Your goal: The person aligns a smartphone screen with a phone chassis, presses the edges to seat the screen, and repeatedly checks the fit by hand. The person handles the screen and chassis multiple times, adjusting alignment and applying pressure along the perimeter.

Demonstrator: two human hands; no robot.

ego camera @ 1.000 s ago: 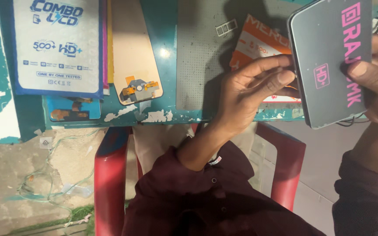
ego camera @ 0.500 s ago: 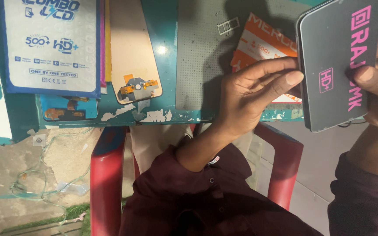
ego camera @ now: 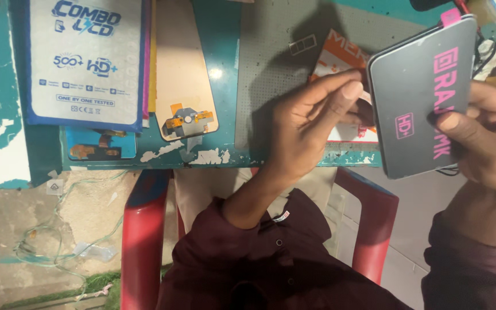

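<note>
Above teal bench [ego camera: 228,69]: both hands [ego camera: 305,123] grip dark grey box [ego camera: 417,100], pink print.

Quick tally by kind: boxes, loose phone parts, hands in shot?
Boxes: 3, namely grey box, white box, orange box
Loose screen panels: 2, namely tan panel, blue panel
Hands: 2, namely left hand, right hand
Total: 7

In my right hand [ego camera: 483,143], gripped at its edge, is a flat dark-grey rectangular box with pink markings [ego camera: 420,97]. Left of it, an orange-and-white card packet [ego camera: 340,60] lies flat. Far left of it, a white blue-edged rectangular box [ego camera: 84,60]; just below that, a small blue packet [ego camera: 96,146].
</note>
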